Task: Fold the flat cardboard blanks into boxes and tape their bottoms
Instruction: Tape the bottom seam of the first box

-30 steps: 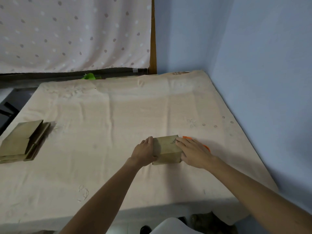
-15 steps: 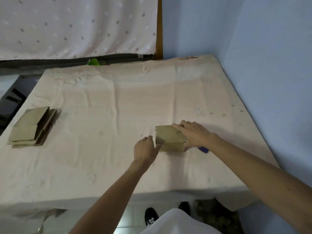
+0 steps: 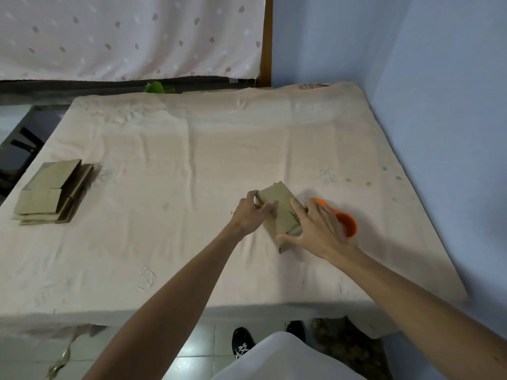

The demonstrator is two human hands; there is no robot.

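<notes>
Your left hand [image 3: 248, 215] grips the box [image 3: 282, 201]; your right hand [image 3: 321, 229] lies spread on it, orange object [image 3: 347, 222] just behind.

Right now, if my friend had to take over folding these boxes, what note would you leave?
Hands: left hand grips the folded box at its left end; right hand lies spread on its right side.
The box lies on the cloth-covered table, an orange tool, maybe the tape, just behind the right hand.
Stacked flat blanks sit near the table's left edge.
Done: one box folded; tape on it cannot be seen.
Left: check its bottom, then fold the stack.
</notes>
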